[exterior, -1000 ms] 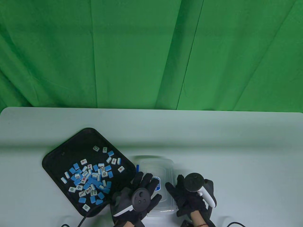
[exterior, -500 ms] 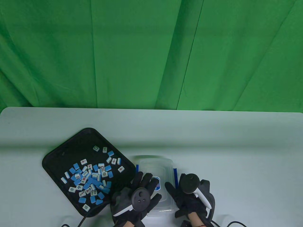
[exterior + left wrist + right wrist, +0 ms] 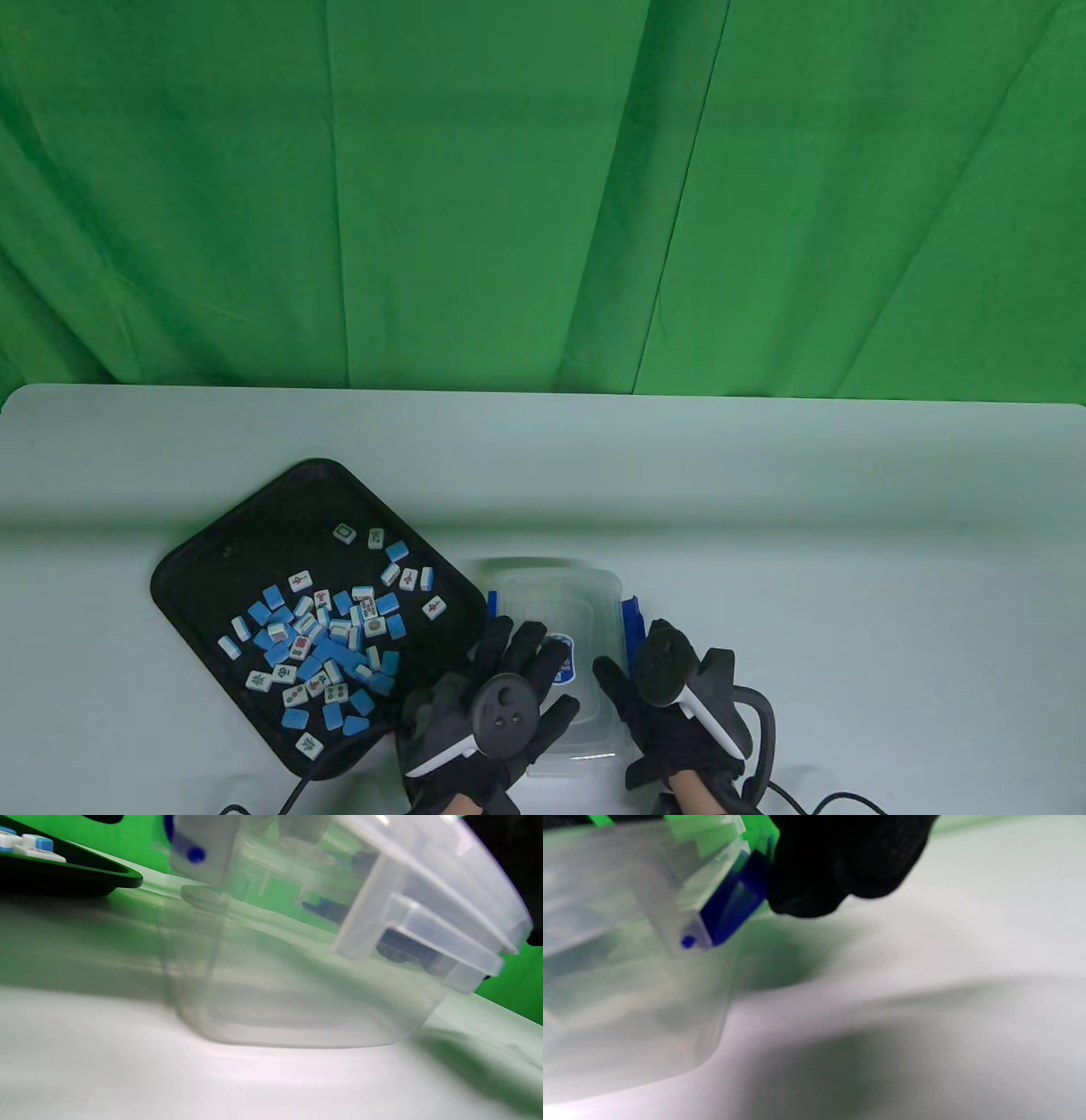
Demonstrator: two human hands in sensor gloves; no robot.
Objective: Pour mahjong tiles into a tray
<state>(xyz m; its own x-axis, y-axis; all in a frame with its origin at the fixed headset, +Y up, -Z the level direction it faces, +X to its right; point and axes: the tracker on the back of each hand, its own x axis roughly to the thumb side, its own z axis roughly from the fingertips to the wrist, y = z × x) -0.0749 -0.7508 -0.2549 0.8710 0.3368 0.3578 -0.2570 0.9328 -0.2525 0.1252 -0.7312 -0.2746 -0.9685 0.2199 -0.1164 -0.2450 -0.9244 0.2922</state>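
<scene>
We see the mahjong tiles (image 3: 327,632) already lying in the tray (image 3: 246,526) on the left. Our left hand (image 3: 501,688) rests flat on the lidded box (image 3: 556,594); our right hand (image 3: 670,705) presses its blue clasp (image 3: 629,615), so little looks left.

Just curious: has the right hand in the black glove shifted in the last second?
Yes. The right hand has rolled left toward the clear plastic box, whose blue side latch now shows.

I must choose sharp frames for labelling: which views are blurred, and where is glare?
Table view: sharp, evenly lit, tiles readable. Left wrist view: clear container soft, bright glare on the table. Right wrist view: strongly blurred; right hand an undetailed black mass, blue latch smeared.
</scene>
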